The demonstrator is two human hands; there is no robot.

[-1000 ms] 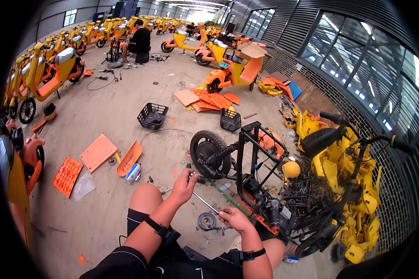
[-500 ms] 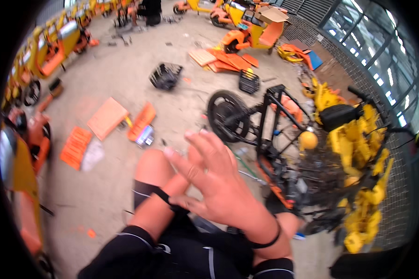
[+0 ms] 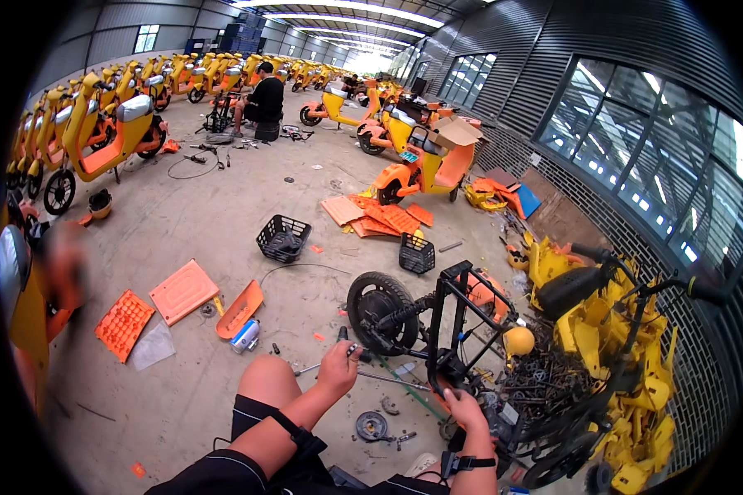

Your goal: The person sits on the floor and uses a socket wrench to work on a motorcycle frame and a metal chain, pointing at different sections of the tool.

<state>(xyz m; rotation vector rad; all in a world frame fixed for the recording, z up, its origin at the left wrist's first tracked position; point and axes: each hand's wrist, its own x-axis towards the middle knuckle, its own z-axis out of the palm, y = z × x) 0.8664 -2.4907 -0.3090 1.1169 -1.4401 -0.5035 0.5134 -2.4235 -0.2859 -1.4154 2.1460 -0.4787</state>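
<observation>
My left hand [image 3: 337,371] is closed in front of the wheel, around a small dark object with a metallic end that I cannot identify. Just right of centre lies a stripped black scooter frame [image 3: 464,318], its rear wheel [image 3: 382,313] still attached. My right hand [image 3: 467,412] has its fingers closed at the lower part of this frame; the palm side is hidden. A long thin metal rod [image 3: 392,381] lies on the floor beyond my left hand. Between my forearms sit a round metal hub part [image 3: 371,426] and several small parts.
Orange panels [image 3: 183,291], a blue-and-white can [image 3: 245,336] and black baskets [image 3: 283,238] lie on the floor. Yellow body panels [image 3: 636,363] and dark metal parts [image 3: 545,379] are heaped right. Scooters [image 3: 111,136] line the left. A person [image 3: 264,99] sits farther back.
My hands, crossed in front of me before, have separated: the left is now closed near the wheel, the right at the frame. The view has tilted up, showing more of the hall.
</observation>
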